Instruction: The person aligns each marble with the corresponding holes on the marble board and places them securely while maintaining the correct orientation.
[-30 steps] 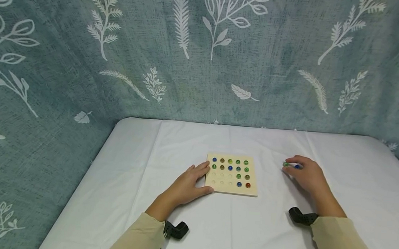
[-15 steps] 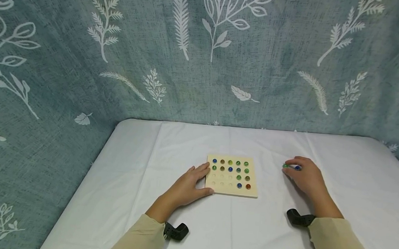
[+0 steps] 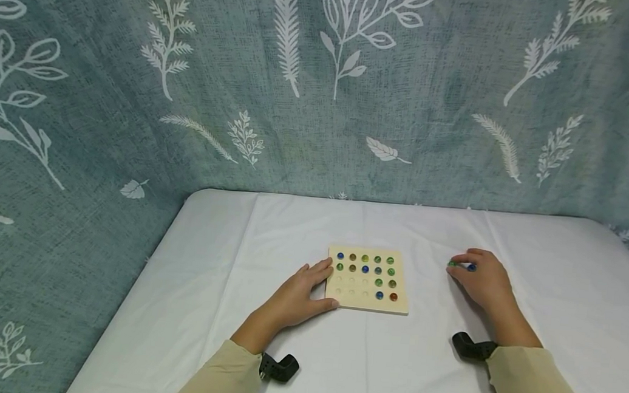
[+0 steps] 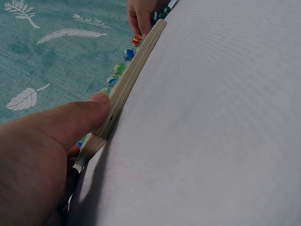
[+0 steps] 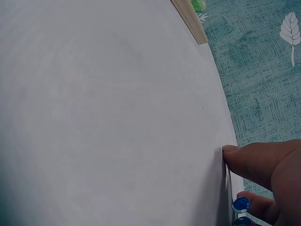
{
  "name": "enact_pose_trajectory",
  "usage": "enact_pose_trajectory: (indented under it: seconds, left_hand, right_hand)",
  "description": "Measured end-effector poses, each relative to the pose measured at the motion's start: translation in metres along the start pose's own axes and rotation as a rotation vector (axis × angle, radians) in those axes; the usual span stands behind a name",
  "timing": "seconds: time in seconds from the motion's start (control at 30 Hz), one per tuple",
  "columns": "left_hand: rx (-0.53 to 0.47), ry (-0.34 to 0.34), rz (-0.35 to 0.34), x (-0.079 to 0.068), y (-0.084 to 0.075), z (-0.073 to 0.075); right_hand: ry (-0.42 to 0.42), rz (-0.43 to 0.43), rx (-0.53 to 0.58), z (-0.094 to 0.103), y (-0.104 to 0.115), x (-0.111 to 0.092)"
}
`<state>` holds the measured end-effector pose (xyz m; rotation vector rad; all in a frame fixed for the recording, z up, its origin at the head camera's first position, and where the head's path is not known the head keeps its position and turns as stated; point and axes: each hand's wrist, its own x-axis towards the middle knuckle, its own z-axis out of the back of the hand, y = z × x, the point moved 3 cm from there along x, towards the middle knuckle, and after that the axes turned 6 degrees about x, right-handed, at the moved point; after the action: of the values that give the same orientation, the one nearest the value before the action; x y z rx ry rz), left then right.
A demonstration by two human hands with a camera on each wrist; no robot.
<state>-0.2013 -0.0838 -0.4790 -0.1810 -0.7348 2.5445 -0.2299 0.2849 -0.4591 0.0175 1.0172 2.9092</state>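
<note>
A pale wooden board (image 3: 351,302) on the table carries rows of dimples, many of them filled with blue, green, amber and red-brown glass marbles. My left hand (image 3: 298,296) rests along its left side, fingers extended on the left edge. The thumb (image 4: 96,110) presses the near edge. Well to the right of the board, my right hand (image 3: 486,278) has thumb and forefinger about a green marble (image 3: 451,264); its contact is partly hidden. A blue marble (image 3: 471,267) lies under the palm side. Two blue marbles show beside a finger in the right wrist view, one cut off (image 5: 241,204).
White cloth (image 3: 412,361) covers the table, with slight creases. Behind hangs a blue-green curtain (image 3: 307,147) with white leaf prints. A black wrist-camera mount (image 3: 280,367) sits at the left cuff, and another mount (image 3: 470,347) at the right cuff.
The head view has shifted slightly, so everything sits a little lower. My right hand has edged slightly left around the green marble. The left hand and board look unchanged.
</note>
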Motion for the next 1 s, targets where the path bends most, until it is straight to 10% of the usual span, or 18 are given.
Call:
enact_pose_trajectory:
  seconds: [1.0]
  left_hand:
    - [0.007, -0.004, -0.019, 0.0001, 0.0016, 0.0013]
  right_hand:
    - [-0.05, 0.042, -0.023, -0.0019, 0.0023, -0.0018]
